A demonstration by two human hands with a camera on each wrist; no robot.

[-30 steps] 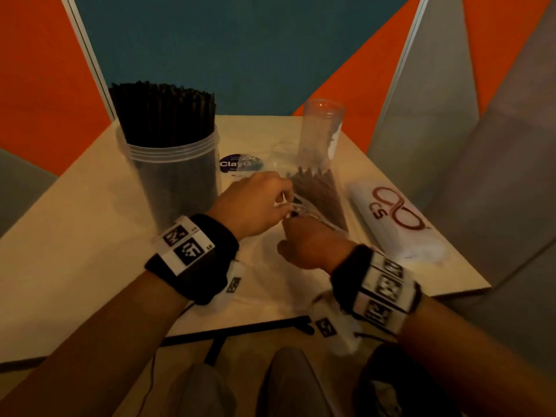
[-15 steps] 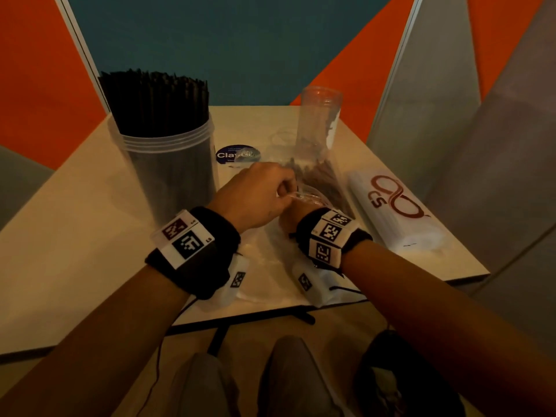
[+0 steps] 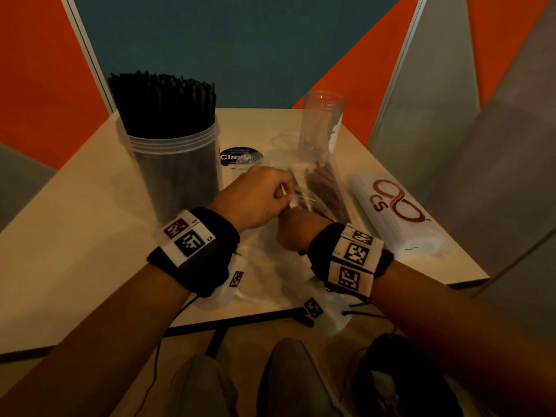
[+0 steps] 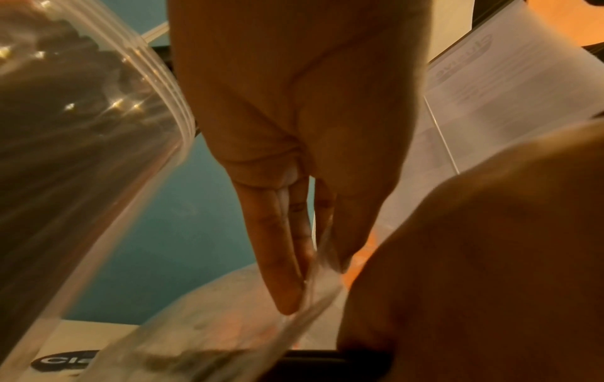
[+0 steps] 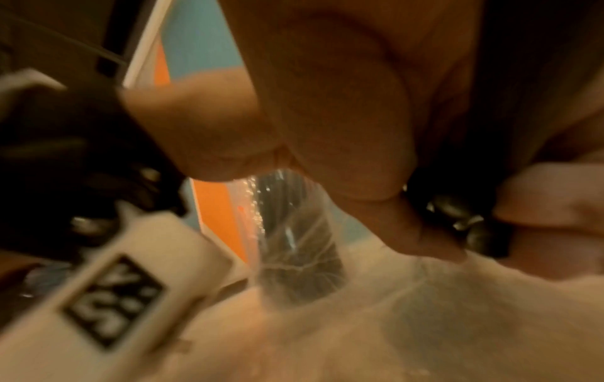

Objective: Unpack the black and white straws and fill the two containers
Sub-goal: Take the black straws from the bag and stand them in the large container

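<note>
a pale tabletop (image 3: 75,242) sits in a corner of orange, teal and grey wall panels. at the left stands a wide clear container (image 3: 177,173), upright and packed with black straws (image 3: 162,103) whose tips rise well above its rim. just to its right, flat on the tabletop, lies a round dark sticker (image 3: 236,158) with white lettering.

in the middle the person's two hands meet, both wearing black wrist straps with square printed markers. the left hand (image 3: 258,200) has its fingers (image 4: 281,263) and thumb pinched on the edge of a clear plastic bag (image 3: 319,188). the right hand (image 3: 296,228), just beside and slightly nearer the person, is curled into a fist on the same bag; its wrist view shows the thumb pressing the stretched plastic, with wrinkles fanning out from the grip. inside the bag is a bundle of dark straws (image 3: 328,191), lying on the tabletop and pointing away from the person.

behind the bag stands a narrow, tall clear container (image 3: 323,121), upright; i cannot tell what it holds. to the right, near the tabletop's edge, lies a white packet (image 3: 397,212) printed with a dark red looping logo and the letters "cs", still closed. the person's knees show below the tabletop's near edge.
</note>
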